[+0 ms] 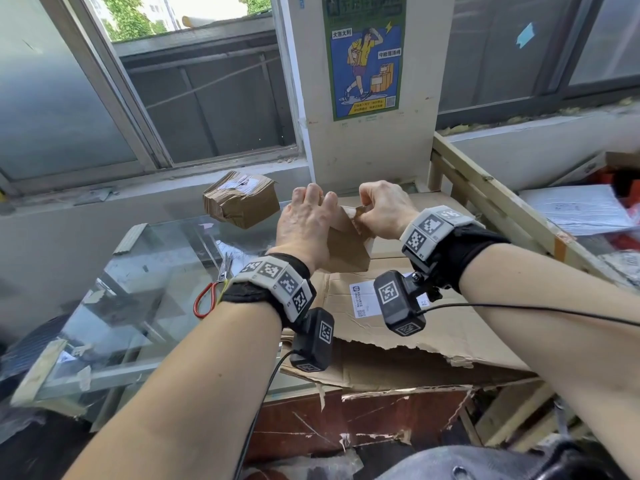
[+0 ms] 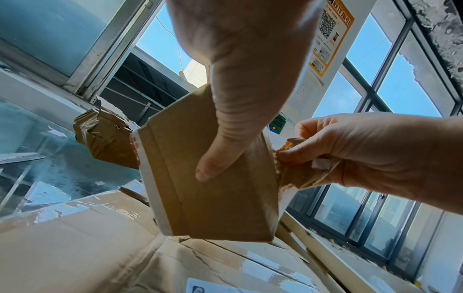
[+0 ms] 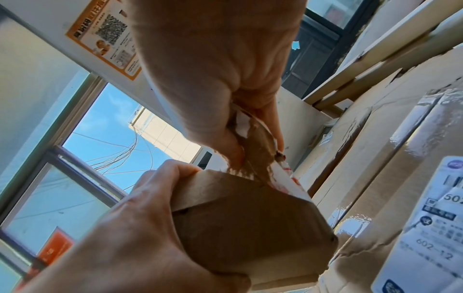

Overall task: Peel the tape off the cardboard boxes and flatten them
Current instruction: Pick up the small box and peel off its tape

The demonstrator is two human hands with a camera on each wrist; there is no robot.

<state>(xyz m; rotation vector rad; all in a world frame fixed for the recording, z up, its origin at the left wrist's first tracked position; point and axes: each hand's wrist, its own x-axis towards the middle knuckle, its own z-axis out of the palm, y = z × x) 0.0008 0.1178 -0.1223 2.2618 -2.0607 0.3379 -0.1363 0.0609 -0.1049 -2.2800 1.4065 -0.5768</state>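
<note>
1. Left hand (image 1: 304, 223) grips the small cardboard box (image 1: 346, 249), held up above the flattened cardboard (image 1: 433, 327).
2. Right hand (image 1: 384, 209) pinches the tape strip (image 2: 298, 170) at the box's top edge.

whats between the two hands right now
A small cardboard box held up between them: the left hand grips its side while the right hand pinches a strip of tape peeling off its edge, clearest in the left wrist view.

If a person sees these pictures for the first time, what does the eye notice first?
First, the small cardboard box held up in the middle: the left hand grips it while the right hand pinches a peeled tape strip at its top. Behind it to the left, a crumpled taped box rests on the glass table.
</note>
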